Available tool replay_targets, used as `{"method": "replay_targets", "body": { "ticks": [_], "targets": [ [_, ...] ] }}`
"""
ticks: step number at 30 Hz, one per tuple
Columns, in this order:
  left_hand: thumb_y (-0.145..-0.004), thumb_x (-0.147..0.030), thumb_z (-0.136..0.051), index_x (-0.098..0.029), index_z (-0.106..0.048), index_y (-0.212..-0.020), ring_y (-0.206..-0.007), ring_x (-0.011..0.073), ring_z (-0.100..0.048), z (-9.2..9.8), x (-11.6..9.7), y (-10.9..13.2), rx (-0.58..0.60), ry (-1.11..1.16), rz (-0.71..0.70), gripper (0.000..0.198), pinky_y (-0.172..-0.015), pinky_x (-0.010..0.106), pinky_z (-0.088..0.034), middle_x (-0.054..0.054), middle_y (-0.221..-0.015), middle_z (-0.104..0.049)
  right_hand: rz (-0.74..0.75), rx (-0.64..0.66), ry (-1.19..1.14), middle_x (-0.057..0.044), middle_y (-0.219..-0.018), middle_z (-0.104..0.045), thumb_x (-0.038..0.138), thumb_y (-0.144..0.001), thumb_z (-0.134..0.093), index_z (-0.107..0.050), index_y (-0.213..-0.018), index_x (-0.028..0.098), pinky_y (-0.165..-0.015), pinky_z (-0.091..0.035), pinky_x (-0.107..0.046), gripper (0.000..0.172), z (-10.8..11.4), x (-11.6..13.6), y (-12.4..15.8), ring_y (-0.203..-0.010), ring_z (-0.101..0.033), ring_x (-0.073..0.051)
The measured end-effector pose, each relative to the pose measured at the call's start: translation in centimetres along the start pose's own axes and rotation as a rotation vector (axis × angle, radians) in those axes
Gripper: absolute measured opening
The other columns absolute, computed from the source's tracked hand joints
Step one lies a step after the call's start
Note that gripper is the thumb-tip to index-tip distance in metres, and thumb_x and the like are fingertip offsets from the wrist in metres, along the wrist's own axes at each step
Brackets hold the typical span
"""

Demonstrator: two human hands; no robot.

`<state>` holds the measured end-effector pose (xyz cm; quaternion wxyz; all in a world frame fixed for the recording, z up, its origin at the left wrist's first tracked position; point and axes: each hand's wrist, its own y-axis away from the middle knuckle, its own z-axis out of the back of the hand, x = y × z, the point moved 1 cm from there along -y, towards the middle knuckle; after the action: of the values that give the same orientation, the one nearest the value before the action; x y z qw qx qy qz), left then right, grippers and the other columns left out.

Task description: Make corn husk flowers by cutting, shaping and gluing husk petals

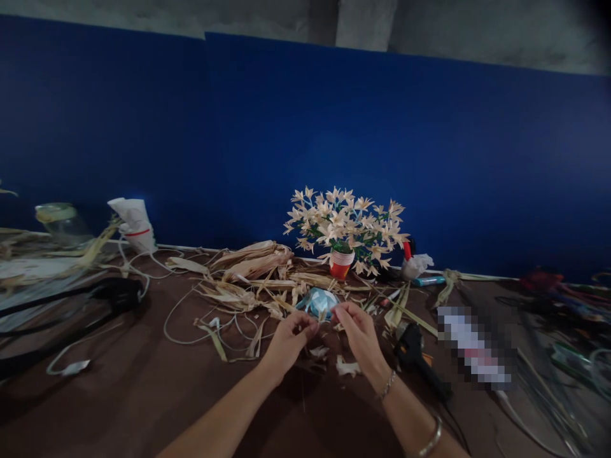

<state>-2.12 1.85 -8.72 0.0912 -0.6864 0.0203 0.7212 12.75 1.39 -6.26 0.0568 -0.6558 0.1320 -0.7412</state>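
Short of the far edge of the bench, your left hand and right hand are pinching fingers together, holding what I cannot tell, seemingly doing finework calling for steadiness.

No text, brand or number can be read here. At four o'clock, far from the centre, a long pale object is covered with coarse blocks, so any letters on it are hidden; only a reddish patch shows. Close to the centre, also toward four o'clock, the red pot is too small for reading any print. The light blue packet, near six o'clock, shows only unclear whitish patches.
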Motion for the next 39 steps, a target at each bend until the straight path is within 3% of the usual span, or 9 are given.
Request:
{"method": "replay_targets", "body": {
  "ticks": [7,12,15,20,25,39],
  "targets": [
    [-0.07,-0.031,-0.057,-0.017,-0.059,-0.064,-0.077,0.0172,-0.05,0.2,-0.31,-0.15,0.029,-0.186,-0.192,0.016,-0.074,0.027,-0.038,0.003,-0.075,-0.054,-0.265,0.123,-0.22,0.006,-0.047,-0.043,0.03,-0.063,-0.06,-0.053,-0.057,0.015,-0.043,-0.023,-0.018,0.017,-0.14,-0.26,-0.13,-0.044,-0.032,-0.006],
    [-0.066,-0.025,-0.061,-0.017,-0.062,-0.068,-0.08,0.0183,-0.053,0.16,-0.4,-0.13,-0.004,-0.226,-0.243,0.008,-0.078,0.03,-0.039,0.005,-0.078,-0.058,-0.26,0.124,-0.245,0.007,-0.047,-0.042,0.025,-0.061,-0.059,-0.052,-0.055,0.015,-0.043,-0.022,-0.018,0.013,-0.16,-0.12,-0.1,-0.044,-0.03,-0.005],
    [-0.064,-0.021,-0.064,-0.019,-0.063,-0.078,-0.083,0.019,-0.053,0.16,-0.22,-0.06,-0.053,-0.267,-0.292,0.015,-0.079,0.032,-0.039,0.005,-0.084,-0.059,-0.257,0.107,-0.262,0.007,-0.048,-0.042,0.024,-0.06,-0.059,-0.052,-0.054,0.015,-0.045,-0.024,-0.018,0.013,-0.26,0.1,-0.02,-0.045,-0.032,-0.006],
    [-0.064,-0.019,-0.063,-0.019,-0.062,-0.071,-0.083,0.0192,-0.052,0.2,0.1,0.05,-0.142,-0.368,-0.389,0.007,-0.079,0.033,-0.038,0.004,-0.081,-0.058,-0.296,0.098,-0.289,0.007,-0.046,-0.041,0.028,-0.059,-0.062,-0.052,-0.055,0.016,-0.041,-0.022,-0.018,0.016,-0.58,0.34,0.3,-0.042,-0.03,-0.005],
    [-0.065,-0.016,-0.06,-0.019,-0.061,-0.067,-0.084,0.0191,-0.051,0.36,0.01,0.05,-0.162,-0.411,-0.416,0.004,-0.078,0.032,-0.038,0.003,-0.081,-0.056,-0.34,0.141,-0.37,0.007,-0.045,-0.042,0.031,-0.058,-0.066,-0.054,-0.059,0.016,-0.041,-0.025,-0.018,0.02,-0.75,0.13,0.44,-0.041,-0.033,-0.005],
    [-0.064,-0.017,-0.061,-0.018,-0.061,-0.064,-0.081,0.0183,-0.052,0.48,0.0,-0.13,-0.201,-0.255,-0.393,0.001,-0.077,0.03,-0.039,0.004,-0.079,-0.055,-0.409,0.23,-0.548,0.007,-0.047,-0.043,0.026,-0.062,-0.065,-0.052,-0.057,0.016,-0.039,-0.029,-0.017,0.018,-0.92,-0.21,0.56,-0.039,-0.035,-0.005]
  ]
}}
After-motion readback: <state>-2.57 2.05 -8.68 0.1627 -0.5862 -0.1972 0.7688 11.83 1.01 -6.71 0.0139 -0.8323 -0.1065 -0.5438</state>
